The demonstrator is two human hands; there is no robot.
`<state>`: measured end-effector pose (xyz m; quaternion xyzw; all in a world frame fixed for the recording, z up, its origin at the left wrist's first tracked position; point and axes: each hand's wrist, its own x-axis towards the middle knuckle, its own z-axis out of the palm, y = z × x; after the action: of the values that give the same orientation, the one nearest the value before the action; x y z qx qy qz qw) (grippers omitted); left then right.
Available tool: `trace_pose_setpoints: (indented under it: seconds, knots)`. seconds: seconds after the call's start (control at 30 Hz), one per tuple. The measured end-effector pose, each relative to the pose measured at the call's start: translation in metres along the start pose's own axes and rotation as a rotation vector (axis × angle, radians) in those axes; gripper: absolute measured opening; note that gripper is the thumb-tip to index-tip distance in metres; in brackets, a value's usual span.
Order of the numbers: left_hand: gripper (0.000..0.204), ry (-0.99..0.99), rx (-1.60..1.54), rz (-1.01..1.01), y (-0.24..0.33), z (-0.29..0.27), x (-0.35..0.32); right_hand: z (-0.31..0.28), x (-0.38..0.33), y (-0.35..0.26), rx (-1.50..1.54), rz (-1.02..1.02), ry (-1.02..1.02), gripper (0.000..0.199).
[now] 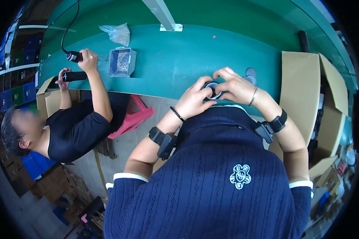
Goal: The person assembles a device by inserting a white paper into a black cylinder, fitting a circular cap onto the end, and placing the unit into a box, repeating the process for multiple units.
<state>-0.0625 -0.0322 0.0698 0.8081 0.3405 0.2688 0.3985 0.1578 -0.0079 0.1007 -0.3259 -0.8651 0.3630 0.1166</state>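
Note:
Both my hands meet around a round black cylindrical part (210, 84) with a pale ring at its open end, at the bench's front edge close to my body. My left hand (195, 97) is closed on its left side, the thumb low and fingers at the rim. My right hand (234, 87) grips from the right, its bent fingers over the opening. The fingers hide much of the part, and whatever they pinch inside it is too small to tell. Just beyond my right hand lie grey round discs (250, 72), partly overlapping.
A co-worker (75, 133) at the left holds a corded power screwdriver (73, 56) and a black cylinder (74, 76). On the green bench (171, 55) stand a clear bin of small metal parts (114, 73) and a plastic bag (121, 34). A cardboard box (299, 83) is at my right; a pink stool (136, 117) stands left.

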Motion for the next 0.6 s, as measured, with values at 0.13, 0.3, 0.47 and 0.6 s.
trace_pose_setpoints:
  seconds: [0.13, 0.3, 0.47, 0.6]
  knots:
    - [0.030, -0.006, 0.018, -0.011, -0.002, 0.000, -0.005, 0.004, 0.002, -0.005, 0.036, 0.020, -0.015, 0.023]
    - [0.029, -0.002, 0.029, -0.028, 0.000, 0.003, -0.004, 0.012, 0.000, -0.003, 0.058, 0.004, -0.004, 0.021]
    - [0.026, 0.008, 0.017, -0.036, -0.004, 0.005, -0.009, 0.012, 0.000, -0.003, 0.077, 0.017, -0.028, 0.021]
    - [0.025, 0.058, 0.020, -0.018, -0.004, 0.006, -0.007, 0.011, 0.001, -0.004, 0.060, 0.017, -0.032, 0.020]
